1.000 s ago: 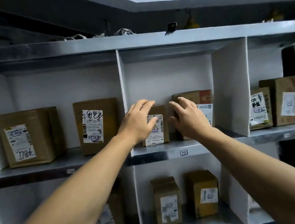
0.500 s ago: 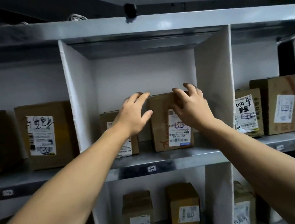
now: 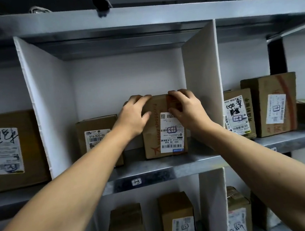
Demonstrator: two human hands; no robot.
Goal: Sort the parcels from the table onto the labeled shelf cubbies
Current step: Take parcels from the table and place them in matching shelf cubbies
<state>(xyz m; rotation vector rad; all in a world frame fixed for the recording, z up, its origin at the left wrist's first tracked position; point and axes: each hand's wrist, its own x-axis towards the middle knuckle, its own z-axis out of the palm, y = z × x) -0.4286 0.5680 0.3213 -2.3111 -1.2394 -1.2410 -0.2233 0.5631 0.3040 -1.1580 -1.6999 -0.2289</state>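
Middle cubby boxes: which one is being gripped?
The taller right-hand box, with left hand and right hand on its top; the shorter left box is untouched.

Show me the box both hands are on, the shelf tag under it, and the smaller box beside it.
Held box (image 3: 153, 140): head view, brown front.
Shelf tag (image 3: 136, 182): head view, its centre.
Smaller box (image 3: 95, 123): head view, upper front.

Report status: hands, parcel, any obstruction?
Both hands, left and right, gripping upright parcel on shelf 13. Smaller box sits left. Nothing blocking.

Brown cardboard parcel (image 3: 154, 133) standing upright in the middle cubby (image 3: 126, 77)
White shipping label faces out, handwritten 13; second parcel (image 3: 94, 130) at its 9 o'clock.
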